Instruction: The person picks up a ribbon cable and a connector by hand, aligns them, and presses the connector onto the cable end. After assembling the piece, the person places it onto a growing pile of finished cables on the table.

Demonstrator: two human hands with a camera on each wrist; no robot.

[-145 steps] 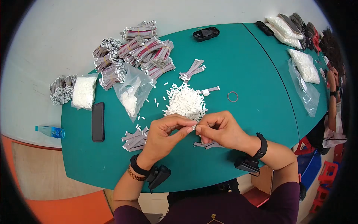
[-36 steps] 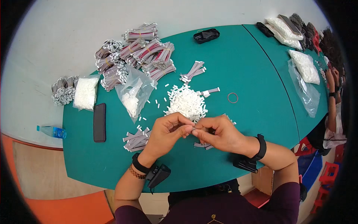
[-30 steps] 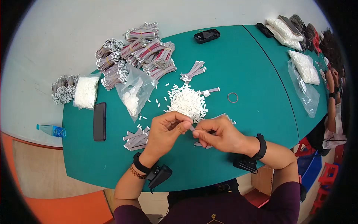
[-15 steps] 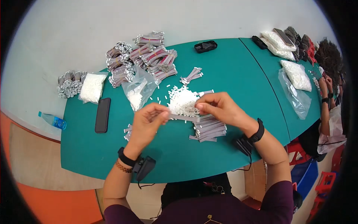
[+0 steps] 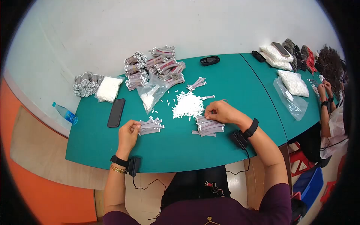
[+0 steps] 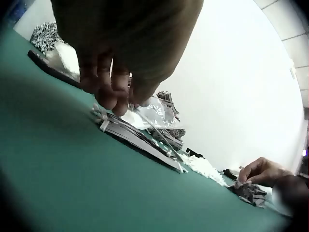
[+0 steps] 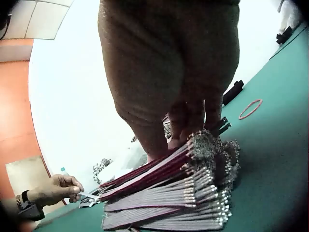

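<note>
My left hand [image 5: 128, 137] is at the left, pinching the end of a flat grey ribbon cable [image 6: 161, 137] over a small pile of similar cables [image 5: 151, 129]. Those cables have white connectors at their ends. At the right, my right hand [image 5: 227, 112] has its curled fingertips on the far edge of a larger stack of ribbon cables [image 5: 210, 128], pinching at a cable there. In the right wrist view the stack [image 7: 159, 203] shows grey and dark red strips, and it partly hides the fingertips. Between the hands, farther back, lies a heap of small white connector housings [image 5: 187, 105].
Bundled cables [image 5: 165, 66] are piled at the back left, beside an opened plastic bag [image 5: 150, 93]. A full white bag [image 5: 109, 89], a phone [image 5: 116, 113] and a bottle [image 5: 65, 113] stand left. A black case [image 5: 210, 60] lies behind. Another person's hands [image 5: 324, 90] are far right.
My hands, together over the table earlier, have parted. The left carried the ribbon cable to the left pile; the right moved onto the right stack. The head view has shifted.
</note>
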